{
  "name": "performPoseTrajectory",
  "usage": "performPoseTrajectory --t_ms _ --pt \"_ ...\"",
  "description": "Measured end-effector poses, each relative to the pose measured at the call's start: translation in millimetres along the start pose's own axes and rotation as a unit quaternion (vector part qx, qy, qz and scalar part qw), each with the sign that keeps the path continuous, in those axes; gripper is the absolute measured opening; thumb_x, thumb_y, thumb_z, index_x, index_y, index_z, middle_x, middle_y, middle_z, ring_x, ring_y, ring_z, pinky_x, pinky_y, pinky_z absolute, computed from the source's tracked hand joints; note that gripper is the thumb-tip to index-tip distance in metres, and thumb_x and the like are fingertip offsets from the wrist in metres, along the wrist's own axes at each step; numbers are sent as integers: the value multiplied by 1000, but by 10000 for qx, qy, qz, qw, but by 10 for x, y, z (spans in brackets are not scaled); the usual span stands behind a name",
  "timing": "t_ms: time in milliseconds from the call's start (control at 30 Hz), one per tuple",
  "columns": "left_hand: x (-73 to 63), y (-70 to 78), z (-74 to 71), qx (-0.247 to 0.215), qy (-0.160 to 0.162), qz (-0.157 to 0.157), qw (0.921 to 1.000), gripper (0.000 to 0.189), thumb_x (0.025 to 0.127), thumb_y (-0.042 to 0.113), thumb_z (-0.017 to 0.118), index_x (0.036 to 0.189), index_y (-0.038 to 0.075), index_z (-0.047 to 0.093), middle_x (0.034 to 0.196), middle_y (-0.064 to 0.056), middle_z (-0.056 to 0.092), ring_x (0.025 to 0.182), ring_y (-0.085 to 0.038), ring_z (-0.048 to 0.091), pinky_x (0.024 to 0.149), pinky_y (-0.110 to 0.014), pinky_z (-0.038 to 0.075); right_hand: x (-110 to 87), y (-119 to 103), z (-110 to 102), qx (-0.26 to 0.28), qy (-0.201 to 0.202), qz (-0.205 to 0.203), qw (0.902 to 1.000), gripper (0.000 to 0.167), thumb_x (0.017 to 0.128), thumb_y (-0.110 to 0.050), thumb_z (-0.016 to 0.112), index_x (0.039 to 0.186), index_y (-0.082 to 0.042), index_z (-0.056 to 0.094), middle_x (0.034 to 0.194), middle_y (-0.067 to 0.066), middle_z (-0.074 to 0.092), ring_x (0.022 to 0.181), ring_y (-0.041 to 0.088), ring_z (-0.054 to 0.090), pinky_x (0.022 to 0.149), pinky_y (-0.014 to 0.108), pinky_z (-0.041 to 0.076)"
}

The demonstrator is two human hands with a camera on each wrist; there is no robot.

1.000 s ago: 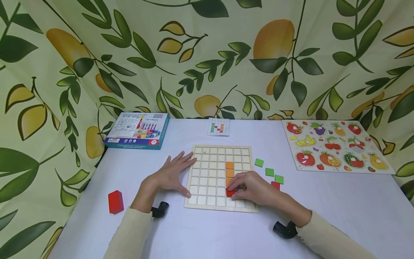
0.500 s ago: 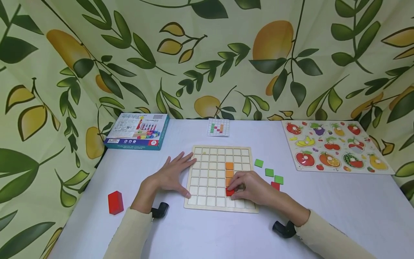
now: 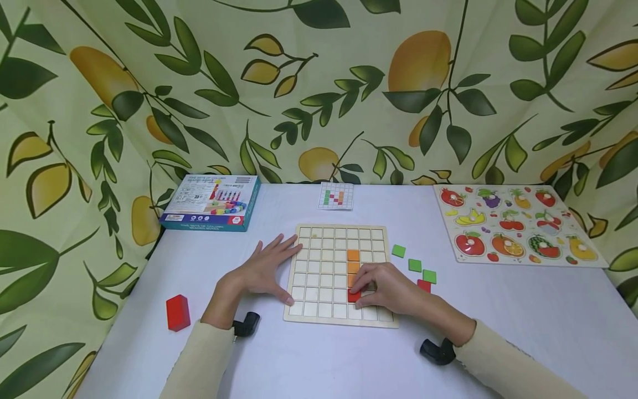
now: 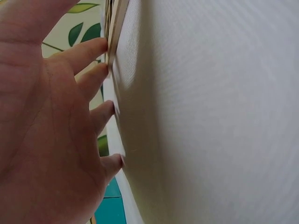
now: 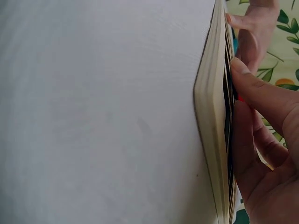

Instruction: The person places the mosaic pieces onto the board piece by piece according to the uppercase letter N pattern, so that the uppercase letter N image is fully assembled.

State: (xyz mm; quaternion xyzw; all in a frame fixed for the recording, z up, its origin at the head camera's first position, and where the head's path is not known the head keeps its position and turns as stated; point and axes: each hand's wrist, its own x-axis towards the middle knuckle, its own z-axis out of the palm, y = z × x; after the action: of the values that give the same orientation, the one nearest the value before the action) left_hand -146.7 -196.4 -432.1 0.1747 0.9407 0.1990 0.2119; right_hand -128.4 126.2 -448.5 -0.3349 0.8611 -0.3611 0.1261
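A wooden grid board (image 3: 319, 266) lies on the white table in the head view. Three orange tiles (image 3: 353, 255) form a column in its squares, with a red tile (image 3: 354, 296) directly below them. My right hand (image 3: 389, 288) pinches that red tile between thumb and fingers; the right wrist view shows a sliver of red (image 5: 241, 98) between them. Spread wide, my left hand (image 3: 261, 270) touches the board's left edge with thumb and fingertips. Several green tiles (image 3: 399, 251) lie right of the board, and another red tile (image 3: 424, 286) is partly hidden behind my right hand.
Beyond the board is a small printed pattern card (image 3: 336, 196). A toy box (image 3: 209, 202) stands back left, and a fruit puzzle board (image 3: 518, 224) lies back right. Left of my left arm sits a red block (image 3: 178, 312). A leaf-patterned curtain (image 3: 319, 88) hangs behind the table.
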Motion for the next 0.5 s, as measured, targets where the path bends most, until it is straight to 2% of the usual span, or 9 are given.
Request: performPoseTrajectory --t_ms 500 --pt "3 2 -1 2 -18 -8 10000 122 59 55 94 161 26 32 175 4 14 164 -31 0 127 -69 -3 34 21 -25 272 -164 41 9995 21 75 -23 91 94 -19 83 96 -14 69 96 3 60 85 20 56"
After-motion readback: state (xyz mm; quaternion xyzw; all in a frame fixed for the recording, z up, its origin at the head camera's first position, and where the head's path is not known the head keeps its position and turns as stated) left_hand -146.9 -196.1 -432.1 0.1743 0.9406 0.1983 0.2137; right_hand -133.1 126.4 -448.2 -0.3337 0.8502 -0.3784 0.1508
